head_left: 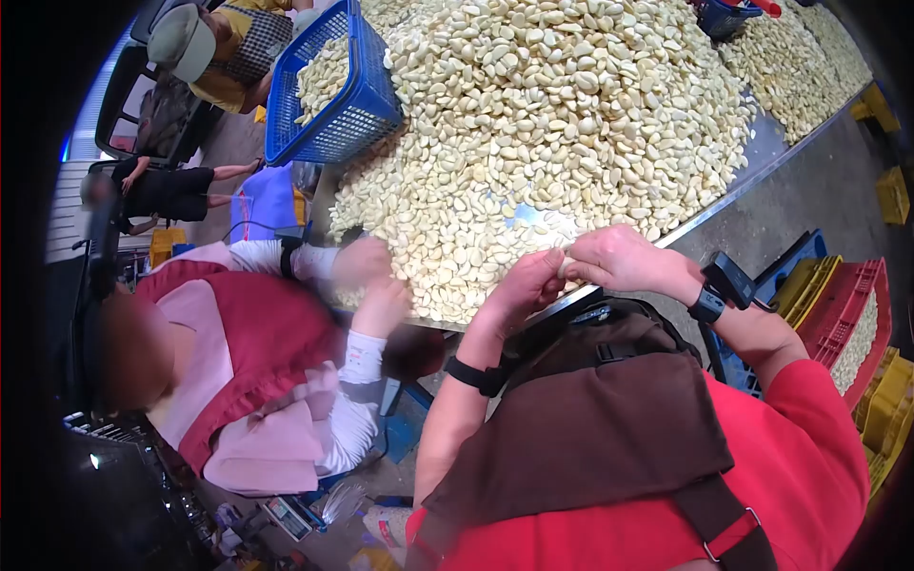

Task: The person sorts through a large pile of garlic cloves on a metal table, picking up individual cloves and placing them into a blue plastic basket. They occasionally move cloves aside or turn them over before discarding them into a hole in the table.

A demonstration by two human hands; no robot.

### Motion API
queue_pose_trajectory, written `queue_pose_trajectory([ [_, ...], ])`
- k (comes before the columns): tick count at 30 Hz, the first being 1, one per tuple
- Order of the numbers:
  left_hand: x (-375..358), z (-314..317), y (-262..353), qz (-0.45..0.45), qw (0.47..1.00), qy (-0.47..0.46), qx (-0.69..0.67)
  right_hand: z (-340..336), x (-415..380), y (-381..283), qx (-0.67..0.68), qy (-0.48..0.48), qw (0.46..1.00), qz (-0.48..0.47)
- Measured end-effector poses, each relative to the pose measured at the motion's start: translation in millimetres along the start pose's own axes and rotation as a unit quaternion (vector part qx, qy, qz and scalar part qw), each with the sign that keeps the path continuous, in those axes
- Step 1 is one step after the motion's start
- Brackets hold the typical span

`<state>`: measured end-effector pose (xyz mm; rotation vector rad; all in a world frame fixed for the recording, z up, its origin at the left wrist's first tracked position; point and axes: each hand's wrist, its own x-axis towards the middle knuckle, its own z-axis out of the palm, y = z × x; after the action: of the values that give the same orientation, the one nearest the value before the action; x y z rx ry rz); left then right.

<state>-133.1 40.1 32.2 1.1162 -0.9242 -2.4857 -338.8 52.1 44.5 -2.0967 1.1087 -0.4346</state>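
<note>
Brown apron [590,428], lower centre. Left hand [526,285] and right hand [621,259] meet mid-frame, fingers curled nearly closed; can't tell what's pinched, or its long axis. Pale pieces [562,105] heap above both; left hand nearer the left-side spread.

**Cream heap among reds and blue**

My shirt [800,419] is bright red, my apron [590,438] dark brown. The pieces [571,105] are creamy white, the worktop [762,143] silvery grey, the basket [357,128] blue. One co-worker's apron [267,324] is maroon; another's [262,43] has dark-and-white checks.
</note>
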Motion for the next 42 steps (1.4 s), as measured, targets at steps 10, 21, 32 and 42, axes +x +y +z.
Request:
queue_pose_trajectory([
  [10,4,-15,20,0.288,0.774,0.210,0.523,-11,-16,17,0.489,0.006,0.855,0.172],
  [21,10,-74,-16,-0.034,0.655,0.285,0.699,-6,-23,19,-0.139,-0.006,0.988,0.067],
  [32,-27,-115,12,-0.021,0.620,0.522,0.586,75,52,51,-0.208,-0.063,0.972,-0.091],
  [42,-11,-71,0,0.014,0.738,0.364,0.568,51,57,51,0.300,0.047,0.933,0.194],
])
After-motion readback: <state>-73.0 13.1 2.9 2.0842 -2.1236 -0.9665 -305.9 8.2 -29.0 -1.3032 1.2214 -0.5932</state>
